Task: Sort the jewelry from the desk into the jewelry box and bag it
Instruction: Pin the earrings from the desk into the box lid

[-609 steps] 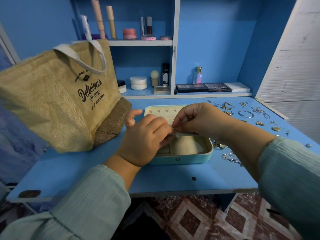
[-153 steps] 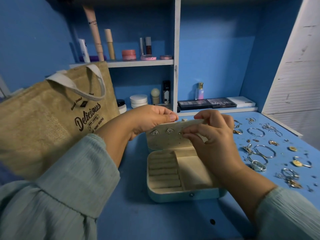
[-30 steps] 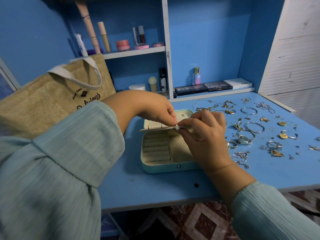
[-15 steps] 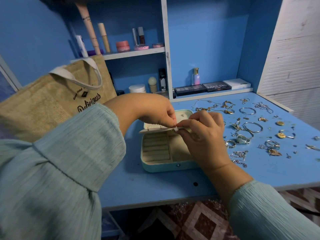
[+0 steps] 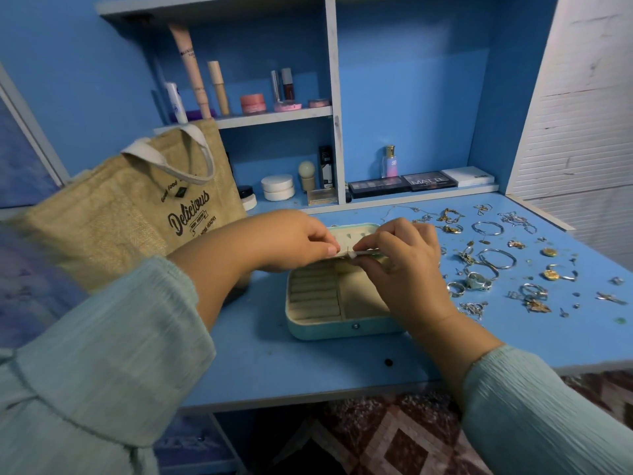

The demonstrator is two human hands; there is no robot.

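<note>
While pinched: both hands (image 5: 342, 255), insert (image 5: 368, 252).

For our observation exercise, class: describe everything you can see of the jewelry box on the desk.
The jewelry box is a small rounded case, pale teal outside with a cream fabric-like lining. It lies open on the blue desk, a small stud on its front wall. Ring rolls fill its left part; an open compartment lies right. Both hands, left hand and right hand, pinch a flat cream insert panel above it.

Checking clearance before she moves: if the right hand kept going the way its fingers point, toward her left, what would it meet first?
Most likely the left hand: the right hand pinches the earring panel fingertip to fingertip with it, almost touching.
</note>
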